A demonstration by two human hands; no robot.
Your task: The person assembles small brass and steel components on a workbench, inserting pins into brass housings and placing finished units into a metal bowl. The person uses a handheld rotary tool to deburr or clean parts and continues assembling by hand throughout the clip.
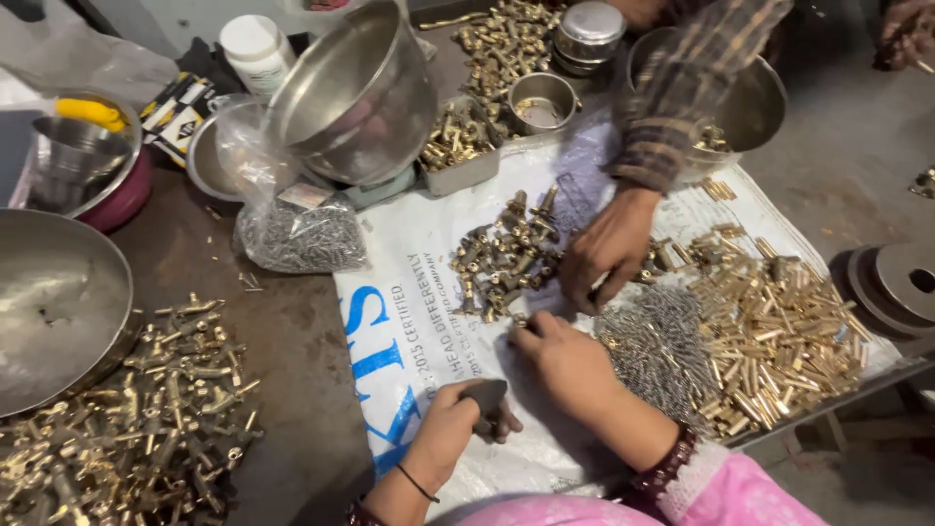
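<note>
A small brass fitting (520, 319) lies pinched under the fingertips of the right hand (565, 360), at the near edge of a heap of T-shaped brass fittings (502, 255) on a white woven sack (419, 321) spread over the bench (292, 351). The left hand (453, 429), near and to the left of the right, is clenched around a dark, blunt tool (487, 394) resting on bare sack. Just right of the right hand sits a grey mound of thin wire springs (657, 346), then shiny brass tubes (779, 331) reaching the bench's edge. Beyond, a co-worker's hand (609, 248) in a plaid sleeve presses into the fittings. Steel bowls (355, 93) crowd the far side.
</note>
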